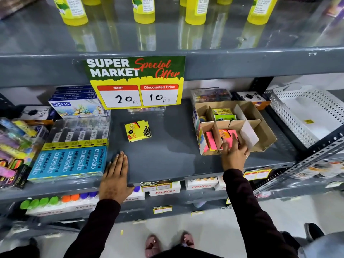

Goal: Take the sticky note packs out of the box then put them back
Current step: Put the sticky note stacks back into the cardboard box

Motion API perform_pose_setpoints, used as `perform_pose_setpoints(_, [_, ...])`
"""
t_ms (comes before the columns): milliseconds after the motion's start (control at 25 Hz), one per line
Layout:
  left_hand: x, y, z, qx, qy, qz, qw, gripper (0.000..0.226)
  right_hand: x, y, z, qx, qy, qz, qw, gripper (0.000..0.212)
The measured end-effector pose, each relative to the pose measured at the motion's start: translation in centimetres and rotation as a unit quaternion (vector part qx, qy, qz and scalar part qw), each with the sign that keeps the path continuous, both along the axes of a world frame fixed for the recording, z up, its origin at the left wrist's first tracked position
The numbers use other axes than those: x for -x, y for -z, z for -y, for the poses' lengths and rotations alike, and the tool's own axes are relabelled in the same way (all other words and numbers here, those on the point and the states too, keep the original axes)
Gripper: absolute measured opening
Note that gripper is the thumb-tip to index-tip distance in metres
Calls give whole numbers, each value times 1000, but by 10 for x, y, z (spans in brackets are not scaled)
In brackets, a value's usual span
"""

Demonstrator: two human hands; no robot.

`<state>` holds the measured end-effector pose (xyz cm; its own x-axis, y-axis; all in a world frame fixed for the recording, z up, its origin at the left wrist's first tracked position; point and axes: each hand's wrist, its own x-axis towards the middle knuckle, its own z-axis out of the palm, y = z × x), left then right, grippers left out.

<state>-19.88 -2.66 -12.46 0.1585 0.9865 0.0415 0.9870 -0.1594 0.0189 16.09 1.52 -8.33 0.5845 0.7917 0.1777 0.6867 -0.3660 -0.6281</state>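
An open cardboard box [264, 131] with dividers stands on the grey shelf [167, 157] at the right. Pink sticky note packs [211, 140] fill its near compartments, and a yellow-green pack [222, 113] sits in a far one. My right hand [233, 155] reaches into the near middle compartment, fingers on a pink pack [228, 135] there; whether it grips the pack I cannot tell. A yellow sticky note pack [137, 130] lies alone on the shelf's middle. My left hand [116, 175] rests flat on the shelf's front edge, fingers apart and holding nothing.
Blue pencil boxes [68, 162] and crayon boxes [76, 105] stand at the left. A price sign [135, 81] hangs from the shelf above, which holds yellow bottles [143, 10]. A white perforated basket [305, 114] stands at the right. Drink cartons [163, 190] fill the shelf below.
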Motion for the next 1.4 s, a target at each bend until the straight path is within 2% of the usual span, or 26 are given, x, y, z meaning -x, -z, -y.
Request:
perform_pose_setpoints(120, [0, -1, 0, 3, -4, 0, 1000, 123, 20, -27, -1, -89, 13, 20, 996, 64])
perform_pose_setpoints(200, [1, -1, -1, -1, -4, -3, 1000, 121, 45, -46, -4, -144, -44, 23, 988, 58])
perform_pose_setpoints(280, [1, -1, 0, -13, -1, 2, 1000, 120, 80, -53, -10, -147, -138, -4, 980, 54])
perform_pose_setpoints(400, [-2, -4, 2, -20, 3, 7, 1000, 119, 135, -45, -28, -15, -277, -14, 961, 55])
perform_pose_setpoints(520, [-2, -7, 2, -23, -5, 34, 999, 116, 179, -33, -53, 142, -344, -31, 928, 74])
perform_pose_setpoints(680, [-1, -9, 2, -8, -4, 71, 997, 113, 218, -31, -78, 193, -332, 69, 921, 100])
perform_pose_setpoints(800, [-1, -10, 3, 2, -1, 63, 998, 112, 236, -30, -87, 215, -325, 85, 917, 112])
perform_pose_setpoints(1240, [1, -4, 1, -38, 1, 92, 995, 99, 224, -15, -78, 201, -316, 167, 912, 94])
perform_pose_setpoints(1400, [0, -3, 0, -39, -2, 84, 996, 107, 212, -18, -69, 224, -324, 192, 899, 91])
